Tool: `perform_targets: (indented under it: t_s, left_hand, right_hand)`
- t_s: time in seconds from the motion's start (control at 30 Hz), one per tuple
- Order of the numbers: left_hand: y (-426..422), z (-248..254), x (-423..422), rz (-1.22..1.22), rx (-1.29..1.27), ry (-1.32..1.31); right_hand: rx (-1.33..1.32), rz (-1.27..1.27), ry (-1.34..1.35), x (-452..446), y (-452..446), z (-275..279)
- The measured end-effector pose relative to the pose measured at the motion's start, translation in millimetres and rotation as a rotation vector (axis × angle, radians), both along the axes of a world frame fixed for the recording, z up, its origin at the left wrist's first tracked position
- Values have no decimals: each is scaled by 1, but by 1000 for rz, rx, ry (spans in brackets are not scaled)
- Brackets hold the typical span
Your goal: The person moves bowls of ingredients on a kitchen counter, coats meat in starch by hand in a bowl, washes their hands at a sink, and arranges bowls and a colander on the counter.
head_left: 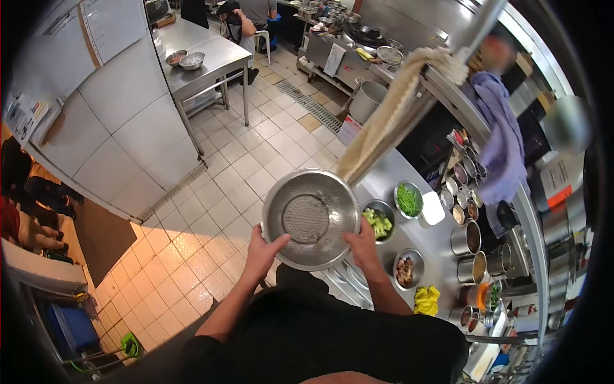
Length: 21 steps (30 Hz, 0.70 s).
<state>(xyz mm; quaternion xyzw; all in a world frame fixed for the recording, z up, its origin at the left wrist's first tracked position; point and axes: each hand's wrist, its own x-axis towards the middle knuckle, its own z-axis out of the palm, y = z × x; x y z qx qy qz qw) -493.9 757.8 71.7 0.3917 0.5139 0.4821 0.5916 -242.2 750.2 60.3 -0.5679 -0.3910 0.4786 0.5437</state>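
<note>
A round metal colander [306, 219] with a perforated base is held in front of my body, tilted so I look into it; nothing lies inside. My left hand [261, 251] grips its lower left rim, thumb over the edge. On the lower right rim my right hand [362, 246] is closed in the same way. Just beyond the right hand, on the steel counter, stands a bowl of broccoli [377, 222]. Close by are a bowl of chopped green vegetables [408, 199] and a bowl of brownish pieces [405, 270].
A steel counter [400, 171] runs along my right, with a white container [433, 208], a yellow cloth [426, 300] and several metal pots [471, 267]. Towels hang from a rail above. A steel table [220, 48] with two bowls stands ahead left; people are at the back.
</note>
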Motion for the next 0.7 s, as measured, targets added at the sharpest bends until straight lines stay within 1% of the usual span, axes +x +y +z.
perform_targets:
  t_s: [0.03, 0.07, 0.1, 0.13, 0.17, 0.23, 0.27, 0.37, 0.43, 0.5, 0.53, 0.6, 0.63, 0.7]
  left_hand:
    - [17, -14, -9, 26, -33, -68]
    - [37, -40, -23, 56, -67, -138]
    - [54, -46, -33, 93, -105, -206]
    - [72, -51, -41, 139, -131, -209]
    - [91, -56, -50, 157, -134, -183]
    - [130, -51, -68, 204, -145, -121]
    - [149, -49, -74, 271, -155, -72]
    - [217, -49, -103, 307, -137, -13]
    - [262, -43, -133, 329, -215, 15]
    - [302, -30, -158, 366, -247, -4]
    - [321, -20, -168, 390, -240, -34]
    - [361, -13, -190, 398, -224, -90]
    - [383, -19, -205, 382, -218, -115]
    - [430, -36, -225, 384, -172, -156]
  right_hand:
    - [30, 15, -76, -11, 20, -2]
    - [58, 35, -153, -23, 41, -5]
    - [83, 61, -227, -36, 64, -8]
    - [136, 61, -107, -53, 87, -7]
    - [124, 81, -127, -61, 112, -11]
    - [100, 136, -157, -80, 163, -21]
    - [83, 132, -81, -92, 187, -26]
    - [98, 134, 6, -125, 263, -33]
    - [64, 218, 98, -145, 311, -33]
    - [59, 289, 151, -169, 359, -23]
    - [64, 334, 86, -179, 382, -17]
    - [-55, 385, 288, -196, 421, 2]
    - [-118, 413, 383, -203, 442, 8]
    - [-142, 460, 599, -206, 484, 4]
